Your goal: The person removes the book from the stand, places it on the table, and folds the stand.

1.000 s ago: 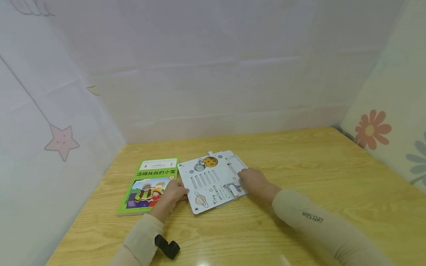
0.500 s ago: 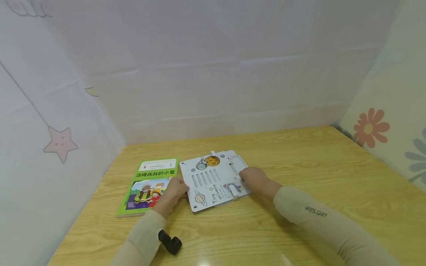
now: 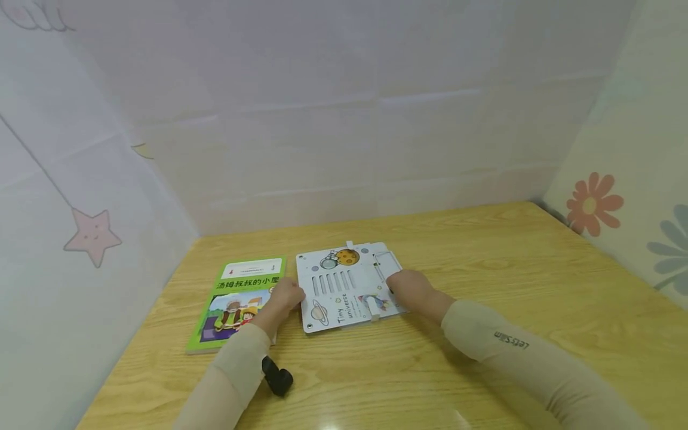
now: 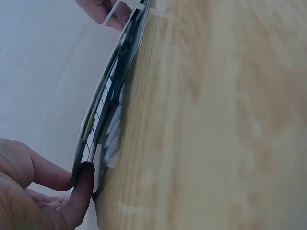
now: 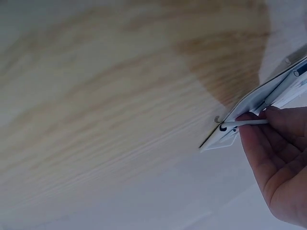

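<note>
A white folding book stand (image 3: 363, 276) printed "Tiny universe" with planets and an astronaut lies on the wooden table. My left hand (image 3: 283, 296) pinches its left edge; in the left wrist view the thumb and a finger (image 4: 84, 184) grip the rim of the upper panel, a narrow gap showing between the layers. At the right edge, my right hand (image 3: 414, 290) holds the stand. From the right wrist, thumb and fingers (image 5: 256, 158) pinch a thin white bar (image 5: 249, 122) there. The rest of that edge is partly hidden by the hand.
A green picture-covered book (image 3: 223, 298) lies flat left of the stand, partly covered by the left forearm. A black device (image 3: 277, 377) sits on the left wrist. The wooden table (image 3: 484, 257) backs onto pale fabric walls.
The stand has turned a little, its left side swinging away from the green book and its near corner moving back. My left hand has moved slightly up with it; the right keeps its hold.
</note>
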Demonstrator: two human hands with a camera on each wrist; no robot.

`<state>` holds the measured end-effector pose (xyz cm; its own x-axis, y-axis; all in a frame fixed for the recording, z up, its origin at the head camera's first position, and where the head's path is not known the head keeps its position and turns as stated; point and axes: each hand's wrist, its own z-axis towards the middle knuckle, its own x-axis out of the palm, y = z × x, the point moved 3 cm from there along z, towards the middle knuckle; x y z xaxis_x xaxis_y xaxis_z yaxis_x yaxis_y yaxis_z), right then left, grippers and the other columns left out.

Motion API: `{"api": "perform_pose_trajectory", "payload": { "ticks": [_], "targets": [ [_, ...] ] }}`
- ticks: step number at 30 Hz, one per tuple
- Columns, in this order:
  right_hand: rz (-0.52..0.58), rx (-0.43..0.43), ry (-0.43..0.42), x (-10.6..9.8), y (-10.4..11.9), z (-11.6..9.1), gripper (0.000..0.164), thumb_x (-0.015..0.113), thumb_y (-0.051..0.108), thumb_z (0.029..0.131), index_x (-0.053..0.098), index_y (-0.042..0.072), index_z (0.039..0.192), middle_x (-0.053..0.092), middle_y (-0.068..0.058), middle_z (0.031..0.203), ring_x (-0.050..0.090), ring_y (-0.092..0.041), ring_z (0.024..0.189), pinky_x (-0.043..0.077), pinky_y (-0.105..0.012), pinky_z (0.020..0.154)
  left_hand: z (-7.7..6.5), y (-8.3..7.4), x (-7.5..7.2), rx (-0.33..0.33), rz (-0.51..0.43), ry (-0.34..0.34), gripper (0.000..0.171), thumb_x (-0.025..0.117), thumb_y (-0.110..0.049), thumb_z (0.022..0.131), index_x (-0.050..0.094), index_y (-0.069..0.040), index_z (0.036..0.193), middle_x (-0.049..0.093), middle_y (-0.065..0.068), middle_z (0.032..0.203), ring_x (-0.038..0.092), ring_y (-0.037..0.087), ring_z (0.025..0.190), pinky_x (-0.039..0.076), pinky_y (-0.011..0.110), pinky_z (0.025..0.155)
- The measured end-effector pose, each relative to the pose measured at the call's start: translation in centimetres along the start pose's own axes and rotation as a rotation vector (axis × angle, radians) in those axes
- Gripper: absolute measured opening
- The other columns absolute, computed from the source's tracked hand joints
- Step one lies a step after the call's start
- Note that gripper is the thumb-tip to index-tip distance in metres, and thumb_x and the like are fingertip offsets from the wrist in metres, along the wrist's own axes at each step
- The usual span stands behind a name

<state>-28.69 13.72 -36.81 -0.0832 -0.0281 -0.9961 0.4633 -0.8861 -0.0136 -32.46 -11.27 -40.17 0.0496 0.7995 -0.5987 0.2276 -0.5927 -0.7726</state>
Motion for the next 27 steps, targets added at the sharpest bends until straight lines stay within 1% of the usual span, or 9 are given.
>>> {"api": "perform_pose_trajectory", "payload": {
  "ticks": [2,5,9,15,18,21,24,25,27],
  "targets": [
    [-0.009,0.014,0.014,0.0,0.0,0.0,0.016,0.051,0.002,0.082,0.057,0.007,0.068,0.051,-0.001,0.062,0.044,-0.013,0.056,0.042,-0.029,0.052,0.1,-0.2,0.0,-0.013,0.001,-0.002,0.016,0.044,0.011,0.07,0.041,-0.002,0.06,0.042,0.01,0.061,0.04,0.018,0.051,0.033,0.026,0.041],
    [-0.016,0.034,0.029,0.0,0.0,0.0,0.017,0.05,0.003,0.083,0.057,0.007,0.068,0.051,0.0,0.062,0.043,-0.013,0.056,0.042,-0.03,0.052,-0.6,-0.9,-0.3,-0.042,0.003,-0.004,0.019,0.044,0.01,0.071,0.04,-0.003,0.058,0.042,0.009,0.06,0.039,0.017,0.051,0.032,0.024,0.04],
    [-0.004,0.036,0.027,0.1,0.1,-0.1,0.016,0.051,0.003,0.083,0.058,0.007,0.068,0.05,-0.001,0.061,0.043,-0.014,0.056,0.041,-0.03,0.052,-1.1,-1.4,-0.5,-0.011,0.005,-0.006,0.026,0.043,0.01,0.071,0.035,-0.007,0.053,0.036,0.004,0.054,0.033,0.013,0.045,0.027,0.021,0.037],
    [0.007,0.053,0.048,0.2,0.1,-0.2,0.016,0.051,0.004,0.083,0.058,0.007,0.069,0.051,-0.001,0.062,0.042,-0.015,0.056,0.041,-0.031,0.053,-0.5,-1.4,-0.3,0.014,0.009,-0.019,0.027,0.043,0.009,0.07,0.033,-0.009,0.052,0.033,0.003,0.052,0.032,0.013,0.045,0.027,0.02,0.038],
    [0.014,0.075,0.079,0.3,0.1,-0.1,0.016,0.05,0.004,0.083,0.058,0.007,0.07,0.05,0.0,0.061,0.042,-0.015,0.057,0.04,-0.031,0.054,-0.2,-1.4,-0.2,0.023,-0.006,-0.014,0.021,0.042,0.01,0.069,0.037,-0.005,0.055,0.036,0.004,0.055,0.034,0.014,0.047,0.028,0.021,0.039],
    [0.006,0.089,0.092,0.3,0.0,-0.1,0.016,0.05,0.005,0.084,0.059,0.007,0.071,0.049,0.0,0.061,0.042,-0.014,0.056,0.04,-0.03,0.053,0.1,-1.3,-0.1,0.027,-0.027,-0.004,0.008,0.044,0.009,0.071,0.051,0.004,0.072,0.045,0.008,0.067,0.041,0.016,0.057,0.034,0.021,0.045],
    [-0.008,0.081,0.078,0.3,0.0,-0.2,0.016,0.05,0.006,0.084,0.059,0.007,0.07,0.05,0.0,0.06,0.041,-0.014,0.055,0.04,-0.029,0.052,0.4,-1.2,-0.1,0.028,-0.044,0.012,0.013,0.047,0.007,0.075,0.053,0.007,0.086,0.048,0.011,0.077,0.044,0.018,0.066,0.037,0.022,0.051],
    [-0.013,0.074,0.07,0.3,0.1,-0.2,0.016,0.05,0.006,0.084,0.059,0.007,0.07,0.05,0.0,0.06,0.041,-0.014,0.055,0.04,-0.029,0.051,0.5,-1.1,-0.2,0.027,-0.047,0.016,0.012,0.048,0.006,0.076,0.053,0.006,0.086,0.048,0.011,0.078,0.044,0.018,0.067,0.038,0.022,0.053],
    [-0.018,0.065,0.058,0.2,0.1,-0.2,0.016,0.051,0.005,0.084,0.058,0.007,0.069,0.051,-0.001,0.06,0.042,-0.014,0.055,0.04,-0.03,0.051,0.6,-1.0,-0.2,0.02,-0.053,0.029,0.004,0.048,0.006,0.077,0.049,0.002,0.076,0.046,0.01,0.074,0.042,0.018,0.065,0.036,0.023,0.051]
  ]
}}
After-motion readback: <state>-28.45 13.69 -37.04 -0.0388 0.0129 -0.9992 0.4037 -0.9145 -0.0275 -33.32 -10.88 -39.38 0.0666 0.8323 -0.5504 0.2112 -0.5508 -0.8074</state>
